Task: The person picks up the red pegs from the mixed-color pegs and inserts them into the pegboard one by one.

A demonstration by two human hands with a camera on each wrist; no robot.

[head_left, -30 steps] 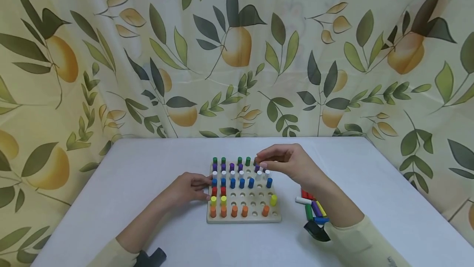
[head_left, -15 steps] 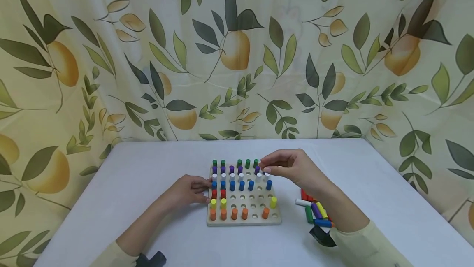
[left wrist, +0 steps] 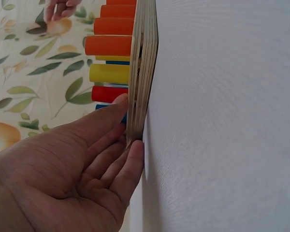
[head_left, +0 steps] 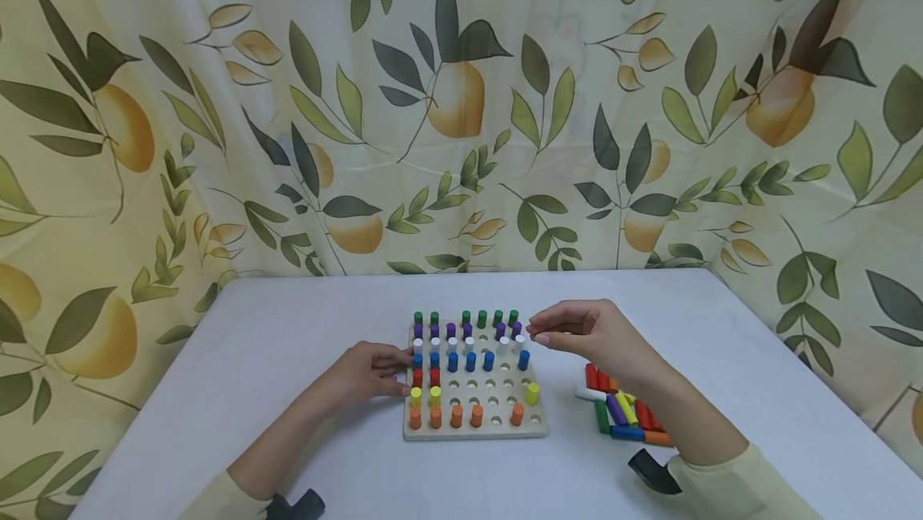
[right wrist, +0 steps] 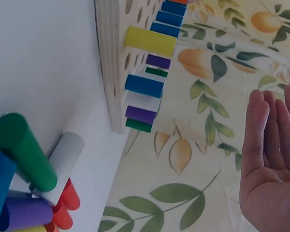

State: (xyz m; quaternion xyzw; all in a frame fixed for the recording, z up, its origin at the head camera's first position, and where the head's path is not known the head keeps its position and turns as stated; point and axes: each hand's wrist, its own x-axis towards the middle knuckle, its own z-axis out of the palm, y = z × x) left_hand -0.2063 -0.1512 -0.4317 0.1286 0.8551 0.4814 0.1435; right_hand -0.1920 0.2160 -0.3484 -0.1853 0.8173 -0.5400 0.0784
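A wooden pegboard (head_left: 476, 429) lies on the table, with rows of green, purple, white, blue, red, yellow and orange pegs upright in its holes. My left hand (head_left: 364, 372) holds the board's left edge, thumb beside the red peg (left wrist: 108, 94) and fingers low against the side in the left wrist view. Just off the far right corner hovers my right hand (head_left: 594, 336), its fingers extended and nothing between them. A green peg (head_left: 513, 316) stands in that corner hole, near the fingertips. In the right wrist view the right hand (right wrist: 270, 159) shows an empty palm.
Loose pegs lie in a pile right of the board, among them a blue peg (head_left: 627, 433), a white peg (head_left: 590, 393) and a green peg (head_left: 602, 417). The right forearm passes over the pile's edge. A fruit-patterned curtain (head_left: 461, 183) hangs behind the white table (head_left: 324, 296).
My right hand has drawn away from the board's far right corner, moving right. The corner green peg, hidden before, now shows. The left hand stays at the board's edge.
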